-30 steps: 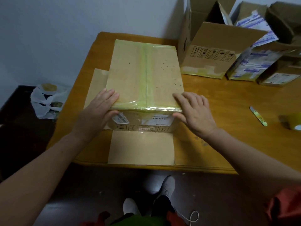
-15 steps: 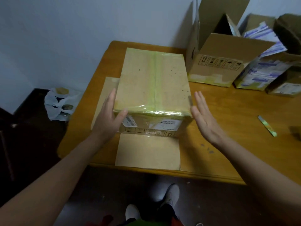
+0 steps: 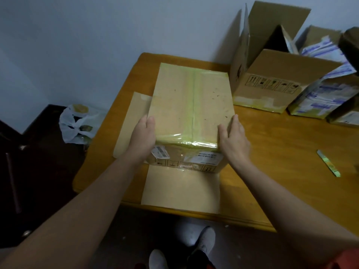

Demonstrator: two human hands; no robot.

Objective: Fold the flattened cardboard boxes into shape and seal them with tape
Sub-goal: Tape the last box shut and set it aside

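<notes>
The box (image 3: 172,101) stands on the near left part of the table (image 3: 281,152), its top closed and sealed with greenish tape (image 3: 193,94) running down the middle seam and across the near edge; two loose flaps lie flat on the tabletop, one (image 3: 180,189) in front of it reaching the table's edge, one (image 3: 132,123) to its left. The left hand (image 3: 142,136) lies flat against the box's left side, fingers straight; the right hand (image 3: 234,140) presses the right side likewise, thumb on the top edge; neither is curled round anything. Behind and to the right stands an open box (image 3: 272,74), flaps up; more cartons crowd beside it. A small greenish strip (image 3: 328,164), perhaps a cutter, lies well to the right. A plastic bag (image 3: 77,123) sits on the floor to the left.
</notes>
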